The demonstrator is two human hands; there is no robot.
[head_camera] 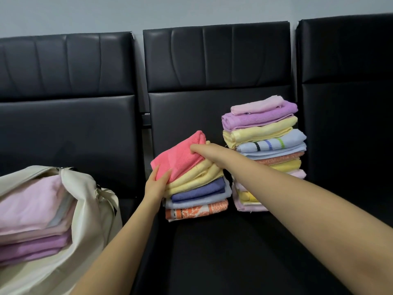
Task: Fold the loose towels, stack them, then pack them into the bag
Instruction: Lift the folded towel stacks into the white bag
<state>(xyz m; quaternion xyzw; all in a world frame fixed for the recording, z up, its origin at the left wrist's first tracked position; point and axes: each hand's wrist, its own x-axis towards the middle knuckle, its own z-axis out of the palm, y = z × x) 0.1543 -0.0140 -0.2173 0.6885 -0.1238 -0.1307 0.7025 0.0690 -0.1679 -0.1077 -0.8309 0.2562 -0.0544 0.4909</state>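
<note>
Towels, folded, sit in two stacks on the middle black seat (212, 252). The short stack (196, 188) is near the seat's left edge, the tall stack (264, 143) toward the back right corner; they look just apart, contact unclear. More folded pink and purple towels (34, 213) are already inside the cream bag (89, 211), which lies open on the left seat.

Left hand (156, 184) grips the near left side of the short stack, fingers curled up onto the pink top towel (178, 158). Right hand (204, 154) reaches over the top and grips the far right side; its fingertips are hidden behind the cloth. The upper layers, pink and yellow, are tilted up; the orange patterned towel (196, 210) at the bottom lies flat on the seat.

Judgement: packing step, mid-task, with this stack next for the bag.

Risks:
- The grip seems to take only the upper layers, so a lift may split the stack and leave the lower towels behind.
- The tilted top could slide off and unfold.
- The right forearm (297, 192) passes close in front of the tall stack; a sideways swing could topple it.
- The bag mouth looks partly full, so folds may catch on its rim.
</note>
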